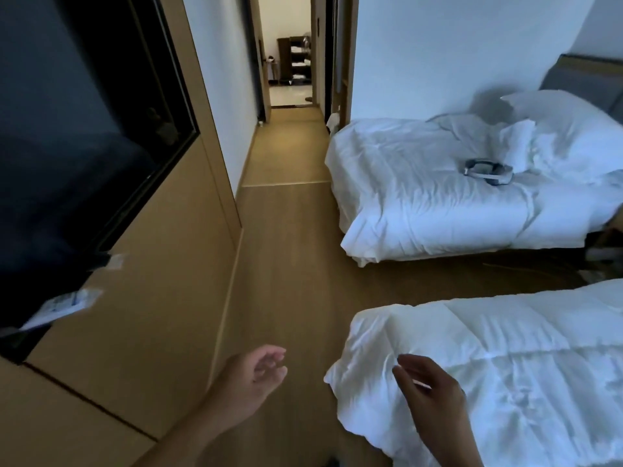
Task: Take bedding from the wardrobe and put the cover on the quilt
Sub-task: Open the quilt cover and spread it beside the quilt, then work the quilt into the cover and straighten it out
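Near the corner of the quilt [512,362], which runs lengthwise rightward, left hand [251,375] and right hand [429,397] hover loose-fingered, empty.

You've got the quilt [522,358] at lower right: white, puffy, w/ stitched box seams showing, so it looks uncovered. It's spread out but rumpled; near corner's creased & droops over the edge.

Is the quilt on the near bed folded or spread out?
Spread out: the quilt lies flat, stitched panels showing, one corner draping downward.
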Demonstrator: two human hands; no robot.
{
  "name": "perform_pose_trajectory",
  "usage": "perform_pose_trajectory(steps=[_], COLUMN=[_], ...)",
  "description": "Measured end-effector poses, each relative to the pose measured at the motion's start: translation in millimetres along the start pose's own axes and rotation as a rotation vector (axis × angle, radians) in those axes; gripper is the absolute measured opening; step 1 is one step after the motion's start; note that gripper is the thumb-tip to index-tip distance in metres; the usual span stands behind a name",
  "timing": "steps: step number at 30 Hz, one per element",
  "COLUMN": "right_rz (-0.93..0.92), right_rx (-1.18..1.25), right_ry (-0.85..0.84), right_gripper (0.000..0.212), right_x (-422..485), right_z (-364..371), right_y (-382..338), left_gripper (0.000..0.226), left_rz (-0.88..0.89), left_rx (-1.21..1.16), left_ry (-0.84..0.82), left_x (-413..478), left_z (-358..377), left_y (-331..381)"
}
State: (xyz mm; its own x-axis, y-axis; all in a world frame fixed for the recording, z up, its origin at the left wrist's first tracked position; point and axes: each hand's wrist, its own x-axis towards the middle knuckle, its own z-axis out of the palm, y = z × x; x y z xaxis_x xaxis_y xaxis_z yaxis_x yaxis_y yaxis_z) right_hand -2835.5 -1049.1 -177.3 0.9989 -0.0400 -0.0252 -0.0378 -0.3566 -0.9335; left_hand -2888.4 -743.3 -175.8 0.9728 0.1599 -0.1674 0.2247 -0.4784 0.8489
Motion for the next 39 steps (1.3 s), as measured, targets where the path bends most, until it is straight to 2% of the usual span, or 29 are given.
perform_pose_trajectory(steps=[5,12,15,20,26,32,39], right_rz=[-0.007,0.019,0.062,0.190,0.371,0.492,0.513], right_rx=[-0.063,-0.085,-0.095,-0.099,-0.091,-0.087,-0.097], right_ry=[0.044,0.173,0.268,0.558,0.862,1.107,1.199], right_gripper=[0.013,0.015,0.016,0.015,0.012,0.008,0.003], right_x=[147,337,413,525,594,663,775], right_z=[22,44,51,54,14,-60,-215], right_y=[-18,-58,-51,-49,-41,-8,37], left_gripper=[0.021,0.024,0.026,0.023,0.019,0.018,0.018], left_rz=[0.086,0.208,0.294,0.405,0.537,0.595,0.719], left_rx=[0.026,-0.020,0.019,-0.042,0.035,0.097,0.135], left_ry=[-0.018,-0.122,-0.215,-0.404,-0.697,-0.869,-0.978], left_x=[173,394,502,684,819,903,980], left_z=[-26,-42,-33,5,84,204,391], left_y=[36,100,117,170,248,330,469])
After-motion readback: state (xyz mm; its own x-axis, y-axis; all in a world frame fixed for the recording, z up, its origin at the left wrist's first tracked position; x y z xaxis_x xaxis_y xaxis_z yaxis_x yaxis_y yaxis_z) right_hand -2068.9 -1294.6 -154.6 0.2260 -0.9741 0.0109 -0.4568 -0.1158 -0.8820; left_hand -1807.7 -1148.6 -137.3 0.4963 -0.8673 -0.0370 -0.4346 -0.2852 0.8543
